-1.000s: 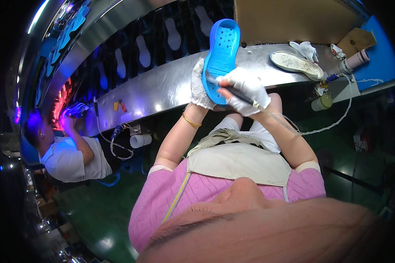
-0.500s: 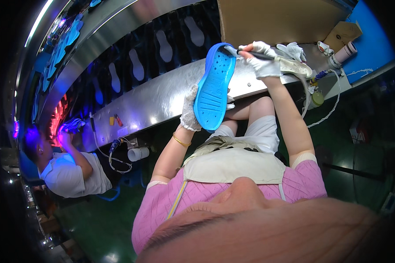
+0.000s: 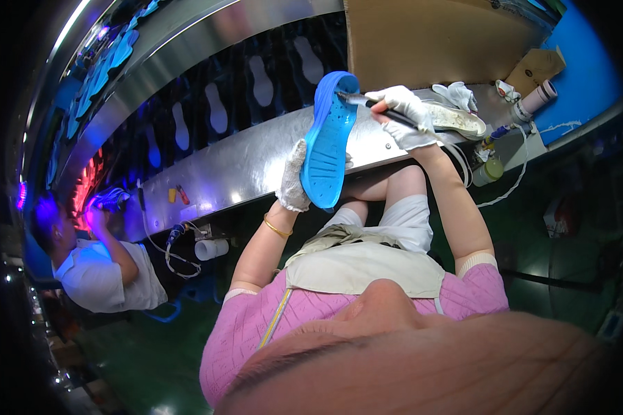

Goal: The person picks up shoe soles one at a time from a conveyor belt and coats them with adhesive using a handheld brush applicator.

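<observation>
Gripping blue sole (image 3: 329, 149) upright, left hand (image 3: 294, 181) fingers closed; right hand (image 3: 403, 114) pinching brush (image 3: 387, 112) at sole's top edge

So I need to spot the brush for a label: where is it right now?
In the head view, the brush is up right of centre, held in the gloved right hand, its tip at the top of the blue shoe sole.

Blue shoe sole (image 3: 329, 149) w/ dotted tread, white gloves, pink sleeves, silver bench (image 3: 249, 162).
</observation>
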Tool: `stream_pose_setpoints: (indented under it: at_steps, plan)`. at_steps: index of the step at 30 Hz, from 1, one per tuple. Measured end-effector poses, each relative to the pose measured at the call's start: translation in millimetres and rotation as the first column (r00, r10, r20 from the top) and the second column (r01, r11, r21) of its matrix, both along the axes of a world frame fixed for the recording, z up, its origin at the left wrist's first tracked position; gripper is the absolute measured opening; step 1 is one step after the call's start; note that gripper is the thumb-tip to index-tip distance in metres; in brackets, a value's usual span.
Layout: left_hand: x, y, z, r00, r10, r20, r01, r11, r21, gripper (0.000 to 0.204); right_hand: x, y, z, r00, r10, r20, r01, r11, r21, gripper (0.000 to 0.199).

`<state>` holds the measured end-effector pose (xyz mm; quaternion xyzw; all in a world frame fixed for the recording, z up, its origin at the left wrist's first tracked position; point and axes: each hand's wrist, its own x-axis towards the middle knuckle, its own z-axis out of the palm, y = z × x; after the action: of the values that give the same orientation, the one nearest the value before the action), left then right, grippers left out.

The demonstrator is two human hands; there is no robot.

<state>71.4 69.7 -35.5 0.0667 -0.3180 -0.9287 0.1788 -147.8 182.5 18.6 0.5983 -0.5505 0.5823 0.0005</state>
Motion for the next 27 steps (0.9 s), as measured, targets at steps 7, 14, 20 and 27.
stream_pose_setpoints:
  at_steps: [7,14,20,27]
  plan:
    - [-5,-10,16,0.978,0.205,0.035,-0.198,0.971,-0.132,0.068,22,13,28,0.957,0.228,-0.180,-0.223,0.974,0.047,0.025]
    - [-3,-27,35,0.982,0.190,-0.022,-0.190,0.982,-0.019,0.072,53,3,29,0.893,0.365,-0.264,-0.337,0.930,0.148,0.025]
    - [3,-35,38,0.947,0.321,0.012,-0.313,0.930,-0.192,0.078,61,15,27,0.951,0.307,-0.030,-0.298,0.939,0.168,0.021]
    - [13,-57,70,0.918,0.365,-0.156,-0.396,0.871,-0.289,0.077,49,20,32,0.910,0.389,-0.144,-0.359,0.913,0.195,0.019]
